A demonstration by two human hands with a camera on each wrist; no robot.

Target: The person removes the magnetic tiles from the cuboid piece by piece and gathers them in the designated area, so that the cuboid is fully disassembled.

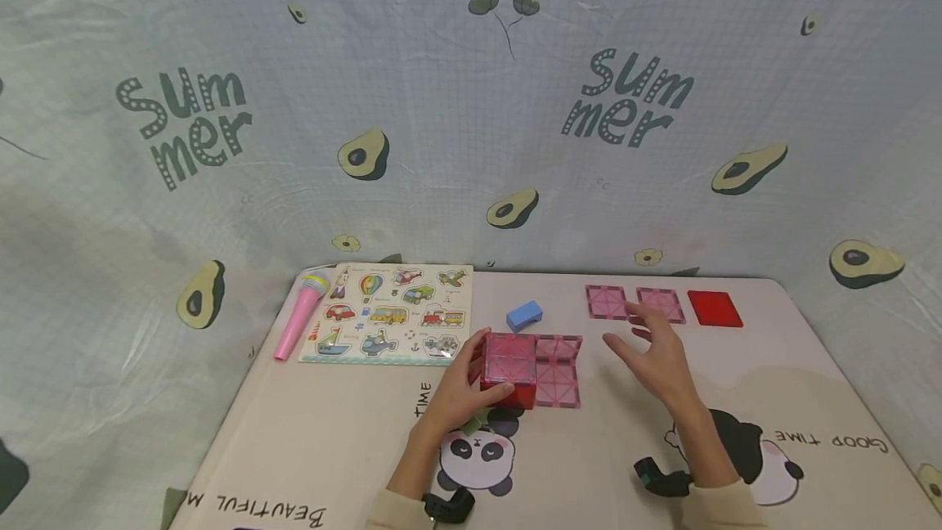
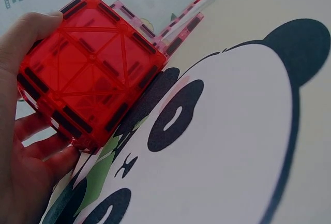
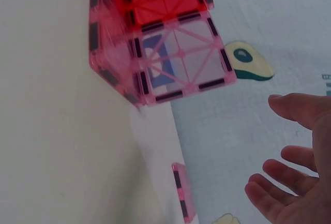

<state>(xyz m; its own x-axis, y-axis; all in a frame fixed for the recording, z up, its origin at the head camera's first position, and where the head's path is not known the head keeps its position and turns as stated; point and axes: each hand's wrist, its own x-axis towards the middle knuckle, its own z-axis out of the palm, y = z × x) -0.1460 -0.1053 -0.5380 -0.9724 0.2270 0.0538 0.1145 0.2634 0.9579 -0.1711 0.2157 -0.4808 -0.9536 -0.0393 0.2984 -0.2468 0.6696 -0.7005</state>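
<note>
A cube of pink and red magnetic tiles (image 1: 510, 360) sits on the table near the panda print. My left hand (image 1: 458, 393) grips it from the left, thumb on the near side and fingers round the far side. In the left wrist view its red tile face (image 2: 93, 61) fills much of the picture. To the cube's right are a flat pink tile (image 1: 558, 385) and an upright pink tile (image 3: 181, 56) behind it. My right hand (image 1: 660, 357) hovers to the right with fingers apart, holding nothing, just in front of two loose pink tiles (image 1: 606, 303).
A red tile (image 1: 715, 309) lies at the back right. Behind the cube is a blue block (image 1: 524, 316). At the back left are a vehicle picture board (image 1: 393, 350) and a pink toy microphone (image 1: 300, 319). A patterned curtain (image 1: 427, 211) hangs behind the table.
</note>
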